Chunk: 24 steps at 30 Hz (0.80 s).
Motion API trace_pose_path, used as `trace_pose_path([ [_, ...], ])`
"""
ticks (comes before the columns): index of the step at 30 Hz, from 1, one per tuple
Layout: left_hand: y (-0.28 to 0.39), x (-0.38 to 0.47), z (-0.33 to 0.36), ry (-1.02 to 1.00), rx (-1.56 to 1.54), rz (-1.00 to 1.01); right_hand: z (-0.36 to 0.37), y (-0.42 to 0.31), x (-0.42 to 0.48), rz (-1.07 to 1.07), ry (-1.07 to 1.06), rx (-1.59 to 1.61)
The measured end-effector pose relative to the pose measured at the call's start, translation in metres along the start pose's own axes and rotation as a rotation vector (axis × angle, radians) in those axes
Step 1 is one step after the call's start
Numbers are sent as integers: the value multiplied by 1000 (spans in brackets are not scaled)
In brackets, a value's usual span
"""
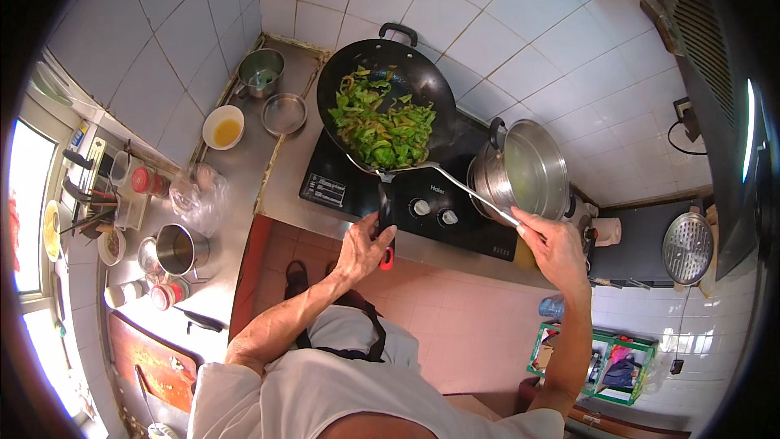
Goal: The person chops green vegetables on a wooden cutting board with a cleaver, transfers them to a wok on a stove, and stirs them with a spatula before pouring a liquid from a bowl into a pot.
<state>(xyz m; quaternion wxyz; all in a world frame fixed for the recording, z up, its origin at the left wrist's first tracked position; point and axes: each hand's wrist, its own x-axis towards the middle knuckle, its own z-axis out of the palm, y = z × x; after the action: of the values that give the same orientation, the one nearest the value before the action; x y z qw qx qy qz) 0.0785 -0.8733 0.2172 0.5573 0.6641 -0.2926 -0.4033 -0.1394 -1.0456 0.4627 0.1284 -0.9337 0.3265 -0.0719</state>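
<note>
A black wok (420,73) sits on the black glass gas cooktop (487,238), its small loop handle towards the tiled wall. Chopped leafy greens (390,122) lie heaped in its middle and near side. My left hand (365,247) grips the wok's long black handle (386,201), which has a red end. In my right hand (551,244) is the shaft of a metal spatula (466,189). The spatula's head is at the wok's near rim, partly hidden among the greens.
A steel pot (536,158) stands right of the wok. On the left counter are a bowl of yellow liquid (223,128), a steel mug (262,73), a plastic bag (201,195), a steel container (180,250), a knife (204,320) and a cutting board (155,363). A range hood (701,42) overhangs the right.
</note>
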Motion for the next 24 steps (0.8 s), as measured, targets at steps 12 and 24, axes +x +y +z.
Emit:
trace_pose_path([
  [12,-3,1,-3,-34,38,-20,168,14,32,267,332,508],
  [24,-14,6,0,-46,-47,41,188,-20,56,803,68,1245],
])
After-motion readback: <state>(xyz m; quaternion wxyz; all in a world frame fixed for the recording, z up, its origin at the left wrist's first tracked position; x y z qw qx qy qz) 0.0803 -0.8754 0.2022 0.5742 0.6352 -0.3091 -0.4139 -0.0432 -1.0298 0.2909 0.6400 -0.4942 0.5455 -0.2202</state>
